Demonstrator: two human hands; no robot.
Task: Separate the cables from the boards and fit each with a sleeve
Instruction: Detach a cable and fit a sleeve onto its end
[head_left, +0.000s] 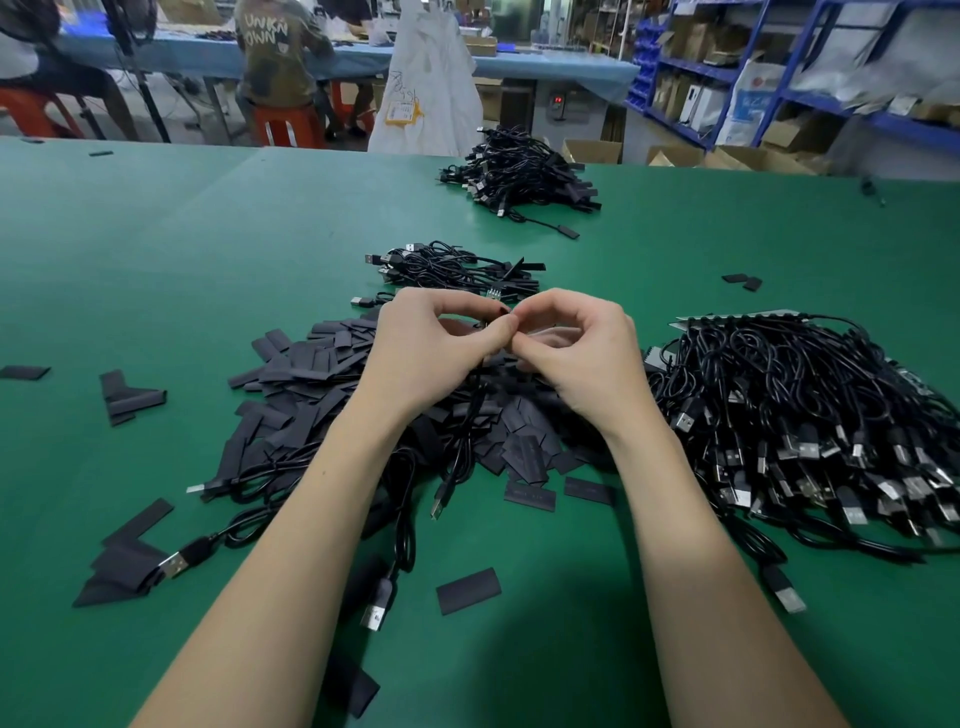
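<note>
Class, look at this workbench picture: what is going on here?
A person sits at a green table, working with bare hands. The left hand and right hand meet fingertip to fingertip, pinching the end of one black cable that hangs down between the forearms. Under the hands lies a pile of flat black sleeves. A big tangle of cables waits on the right; two smaller cable heaps lie farther back.

Black cable (470, 415) dangling over flat sleeves (311, 374) (its upper end seemingly pinched)
</note>
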